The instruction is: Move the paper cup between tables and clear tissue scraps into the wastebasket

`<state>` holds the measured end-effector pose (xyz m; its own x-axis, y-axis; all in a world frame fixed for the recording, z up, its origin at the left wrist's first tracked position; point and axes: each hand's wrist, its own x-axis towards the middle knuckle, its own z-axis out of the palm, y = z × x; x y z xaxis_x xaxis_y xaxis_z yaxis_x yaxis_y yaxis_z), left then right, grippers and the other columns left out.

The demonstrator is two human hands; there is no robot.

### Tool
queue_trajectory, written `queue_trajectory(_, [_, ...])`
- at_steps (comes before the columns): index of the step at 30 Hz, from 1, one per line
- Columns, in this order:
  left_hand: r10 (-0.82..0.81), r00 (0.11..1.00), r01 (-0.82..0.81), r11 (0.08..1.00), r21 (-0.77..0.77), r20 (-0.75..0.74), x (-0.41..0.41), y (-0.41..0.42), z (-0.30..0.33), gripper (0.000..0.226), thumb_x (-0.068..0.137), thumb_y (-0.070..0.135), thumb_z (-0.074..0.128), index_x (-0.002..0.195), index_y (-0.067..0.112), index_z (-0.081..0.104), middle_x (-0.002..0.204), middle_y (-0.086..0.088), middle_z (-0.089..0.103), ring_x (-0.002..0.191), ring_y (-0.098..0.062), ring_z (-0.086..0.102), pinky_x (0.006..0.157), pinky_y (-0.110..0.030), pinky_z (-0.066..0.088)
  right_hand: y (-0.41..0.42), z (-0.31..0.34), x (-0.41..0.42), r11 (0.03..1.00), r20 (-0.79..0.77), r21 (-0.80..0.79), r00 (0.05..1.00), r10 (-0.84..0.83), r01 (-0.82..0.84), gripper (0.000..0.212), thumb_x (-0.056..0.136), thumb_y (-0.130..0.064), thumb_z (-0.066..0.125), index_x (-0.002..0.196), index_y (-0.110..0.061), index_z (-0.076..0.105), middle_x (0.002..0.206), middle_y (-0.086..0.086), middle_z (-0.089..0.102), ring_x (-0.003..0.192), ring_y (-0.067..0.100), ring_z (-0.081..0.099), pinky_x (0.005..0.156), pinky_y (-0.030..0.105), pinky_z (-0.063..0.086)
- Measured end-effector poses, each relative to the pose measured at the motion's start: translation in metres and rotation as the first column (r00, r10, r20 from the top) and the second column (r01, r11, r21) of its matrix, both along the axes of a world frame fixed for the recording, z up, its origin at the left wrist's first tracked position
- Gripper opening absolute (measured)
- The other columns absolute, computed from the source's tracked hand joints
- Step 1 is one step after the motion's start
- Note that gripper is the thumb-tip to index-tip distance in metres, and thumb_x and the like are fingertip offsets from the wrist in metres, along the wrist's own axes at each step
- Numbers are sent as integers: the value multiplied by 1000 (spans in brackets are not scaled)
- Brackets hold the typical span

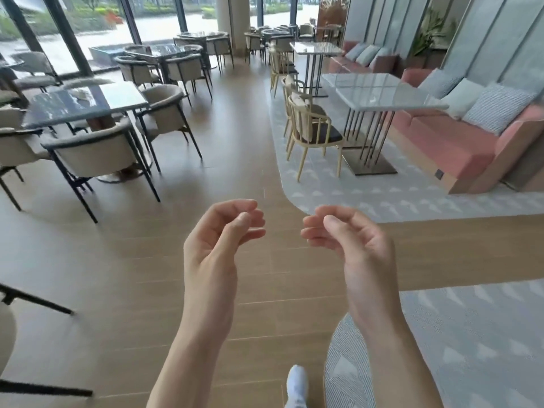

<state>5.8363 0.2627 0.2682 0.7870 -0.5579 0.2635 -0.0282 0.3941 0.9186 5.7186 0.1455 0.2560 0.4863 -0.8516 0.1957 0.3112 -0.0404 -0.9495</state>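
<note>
My left hand [219,240] and my right hand [347,240] are raised side by side in front of me over a wooden floor aisle, palms facing each other. The fingers of both hang loosely curled, and neither hand holds anything. I see no paper cup, tissue scrap or wastebasket. A dark marble table [85,104] stands at the left. A white marble table [382,89] stands at the right, with something small and pale on its top that I cannot make out.
Beige armchairs [97,154] ring the dark table at the left. Wooden chairs [312,131] and a pink bench sofa [459,142] with cushions flank the white table. More tables stand further back by the windows. A white shoe [297,384] shows below.
</note>
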Motion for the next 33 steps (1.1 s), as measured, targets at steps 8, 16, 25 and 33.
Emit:
queue_trajectory(8, [101, 992, -96, 993, -73, 78, 135, -188, 40, 15, 89, 20, 65, 89, 25, 79, 90, -4, 74, 92, -21, 71, 87, -37, 56, -201, 39, 148, 995, 51, -38, 994, 97, -95, 15, 96, -12, 60, 97, -11, 75, 90, 10, 79, 82, 24, 76, 74, 26, 59])
queue_trajectory(16, [173, 983, -167, 983, -82, 63, 261, -331, 37, 18, 80, 35, 67, 89, 25, 79, 89, -5, 75, 92, -22, 72, 86, -33, 56, -348, 48, 271, 986, 13, -109, 992, 127, -125, 20, 88, -20, 60, 98, -11, 75, 90, 9, 79, 83, 26, 75, 76, 29, 60])
queue_trajectory(25, [77, 997, -77, 995, -66, 0, 443, -530, 7, 15, 81, 33, 68, 87, 26, 80, 88, -3, 75, 92, -21, 73, 87, -36, 56, -533, 25, 438, 990, -112, -129, 993, 41, -55, 15, 101, -5, 58, 103, -6, 73, 91, 9, 79, 82, 22, 75, 81, 33, 60])
queue_trajectory(33, [-56, 998, 58, 997, -44, 30, 569, -689, 30, 18, 89, 22, 63, 86, 27, 80, 87, -2, 76, 91, -19, 72, 86, -33, 56, -682, 50, 548, 991, -78, -118, 994, -77, 67, 18, 101, -4, 58, 102, -10, 74, 92, 9, 79, 88, 28, 75, 85, 33, 62])
